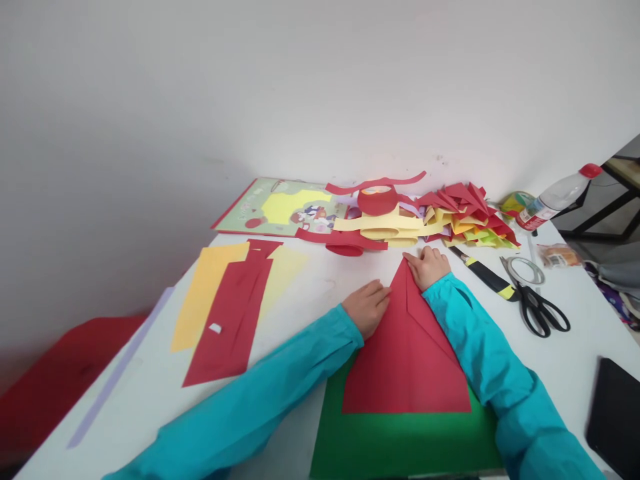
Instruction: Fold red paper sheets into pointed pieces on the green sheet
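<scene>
A sheet of red paper [395,373] lies in front of me, its top folded to a point and a folded flap along its right side. It rests on a green sheet [360,443]. My right hand [429,268] pinches the pointed tip between the fingers. Along the left slanting edge, my left hand [367,308] is closed with its fingertips at the paper; the thumb side is partly hidden.
To the right lie black scissors [543,313], a cutter knife [487,277], a tape roll [523,270] and a black device [615,410]. A bottle [557,197] leans at the back right, near folded papers [465,210]. Red scraps [233,313] and a book [240,217] are left.
</scene>
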{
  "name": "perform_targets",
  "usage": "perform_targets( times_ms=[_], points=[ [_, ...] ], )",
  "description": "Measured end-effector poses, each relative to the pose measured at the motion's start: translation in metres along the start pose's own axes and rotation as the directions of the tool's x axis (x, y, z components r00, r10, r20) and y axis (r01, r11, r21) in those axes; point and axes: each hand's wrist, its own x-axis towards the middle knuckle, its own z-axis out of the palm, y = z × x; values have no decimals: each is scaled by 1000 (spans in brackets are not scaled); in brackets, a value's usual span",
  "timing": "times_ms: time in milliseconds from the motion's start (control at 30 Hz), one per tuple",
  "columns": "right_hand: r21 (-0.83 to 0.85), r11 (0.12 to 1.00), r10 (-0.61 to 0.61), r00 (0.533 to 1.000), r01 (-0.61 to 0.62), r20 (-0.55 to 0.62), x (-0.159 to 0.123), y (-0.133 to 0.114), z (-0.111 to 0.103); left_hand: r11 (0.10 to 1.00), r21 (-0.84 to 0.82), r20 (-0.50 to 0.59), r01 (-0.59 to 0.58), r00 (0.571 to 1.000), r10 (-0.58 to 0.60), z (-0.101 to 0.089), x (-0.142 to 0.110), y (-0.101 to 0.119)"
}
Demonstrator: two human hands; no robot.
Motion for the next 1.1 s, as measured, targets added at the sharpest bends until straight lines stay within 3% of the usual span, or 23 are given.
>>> perform_targets(
  times_ms=[300, 467, 667, 900, 1100],
  points=[
    [5, 1000, -4, 1000, 4, -4, 0, 2, 2, 999, 29, -25, -32, 999, 33, -18, -30, 16],
    [24, 1000, 1, 1000, -1, -2, 0, 3, 2, 999, -1, -62, -42, 997, 42, -21, -39, 22],
    [32, 999, 14, 1000, -15, 9, 0, 4, 1, 998, -59, -31, -35, 999, 33, -18, -60, 25],
    [70, 998, -9, 1000, 7, 24, 0, 7, 0, 996, -81, 203, -24, 978, 40, -21, -79, 17],
    [93, 995, -43, 999, 42, 4, 0, 11, -2, 977, -206, 258, -56, 960, 109, -20, -79, 1]
  ],
)
